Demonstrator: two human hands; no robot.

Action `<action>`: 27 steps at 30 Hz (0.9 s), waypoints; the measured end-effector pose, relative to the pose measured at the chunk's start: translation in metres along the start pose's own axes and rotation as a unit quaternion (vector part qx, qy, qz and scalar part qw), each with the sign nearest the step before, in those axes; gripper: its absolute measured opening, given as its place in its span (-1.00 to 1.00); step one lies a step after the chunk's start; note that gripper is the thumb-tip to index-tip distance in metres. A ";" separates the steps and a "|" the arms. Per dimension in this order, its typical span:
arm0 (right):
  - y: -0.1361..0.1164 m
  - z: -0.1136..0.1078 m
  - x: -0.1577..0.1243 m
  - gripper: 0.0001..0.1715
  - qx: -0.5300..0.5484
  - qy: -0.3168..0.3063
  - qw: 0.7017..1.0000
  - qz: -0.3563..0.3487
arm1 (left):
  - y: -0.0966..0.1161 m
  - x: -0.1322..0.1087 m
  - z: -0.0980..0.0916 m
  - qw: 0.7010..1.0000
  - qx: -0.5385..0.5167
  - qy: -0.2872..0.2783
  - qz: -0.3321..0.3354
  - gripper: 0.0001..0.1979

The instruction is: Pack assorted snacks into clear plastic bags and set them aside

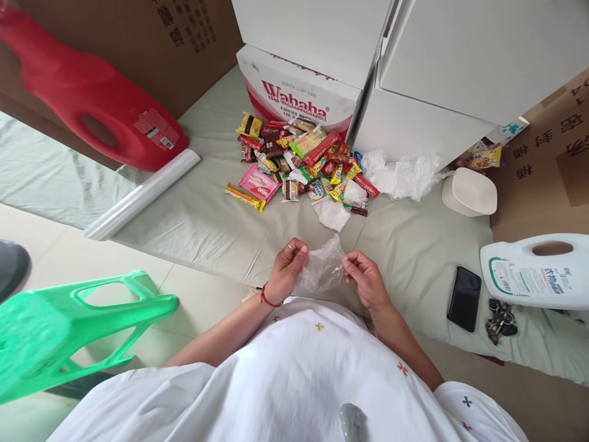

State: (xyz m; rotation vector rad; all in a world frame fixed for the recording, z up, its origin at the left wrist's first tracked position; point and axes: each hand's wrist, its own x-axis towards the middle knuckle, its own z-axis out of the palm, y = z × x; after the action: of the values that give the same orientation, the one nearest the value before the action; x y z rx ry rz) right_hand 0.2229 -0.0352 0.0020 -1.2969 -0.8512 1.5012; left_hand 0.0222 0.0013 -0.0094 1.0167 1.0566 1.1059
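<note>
A small clear plastic bag (322, 270) is stretched between both hands just above my lap. My left hand (288, 270), with a ring and a red wrist string, pinches its left edge. On the other side, my right hand (363, 276) pinches the right edge. Beyond the hands, a pile of several colourful snack packets (304, 162) lies on the pale green mat (207, 221), with a pink wafer pack (258, 182) at its near left. More crumpled clear bags (400, 175) lie to the right of the pile.
A Wahaha carton (294, 98) and white boxes (460, 67) stand behind the pile. A red jug (92, 104) and plastic-film roll (142, 193) are left; green stool (69, 331) near left. White bowl (469, 191), white detergent jug (534, 270), black phone (464, 298) and keys (500, 320) are right.
</note>
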 end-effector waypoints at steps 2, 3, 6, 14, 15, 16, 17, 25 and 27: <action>0.000 -0.007 -0.001 -0.67 0.002 -0.003 1.000 0.001 | -0.001 0.001 -0.002 0.998 -0.047 0.011 -0.026 -0.61; 0.000 -0.009 -0.002 -0.70 0.002 -0.006 1.000 0.000 | 0.000 0.001 -0.002 0.997 -0.067 0.013 -0.039 -0.61; 0.001 -0.013 -0.004 -0.75 0.014 -0.010 1.000 -0.005 | 0.002 0.003 0.000 0.992 -0.110 0.011 -0.068 -0.59; 0.002 -0.028 -0.002 -0.78 0.169 0.031 0.984 0.044 | 0.003 0.017 -0.007 0.988 -0.135 0.037 -0.061 -0.58; 0.001 -0.030 -0.002 -0.78 0.178 0.032 0.983 0.043 | 0.003 0.017 -0.008 0.990 -0.121 0.023 -0.071 -0.58; 0.001 -0.031 -0.002 -0.79 0.179 0.029 0.983 0.039 | 0.002 0.016 -0.008 0.991 -0.102 0.003 -0.081 -0.58; 0.000 -0.031 -0.002 -0.80 0.174 0.025 0.984 0.029 | 0.003 0.016 -0.007 0.993 -0.082 -0.019 -0.087 -0.58; -0.006 -0.019 -0.005 -0.77 -0.005 -0.020 0.996 -0.090 | 0.025 0.014 0.010 0.971 0.043 -0.220 -0.087 -0.45; -0.008 -0.018 -0.004 -0.74 -0.024 0.014 0.997 -0.068 | 0.023 0.014 0.014 0.968 0.071 -0.232 -0.071 -0.37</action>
State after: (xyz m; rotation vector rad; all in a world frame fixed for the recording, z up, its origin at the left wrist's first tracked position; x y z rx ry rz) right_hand 0.2418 -0.0380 0.0073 -1.2670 -0.9431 1.3603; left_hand 0.0331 0.0172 0.0134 1.2200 0.8176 0.6372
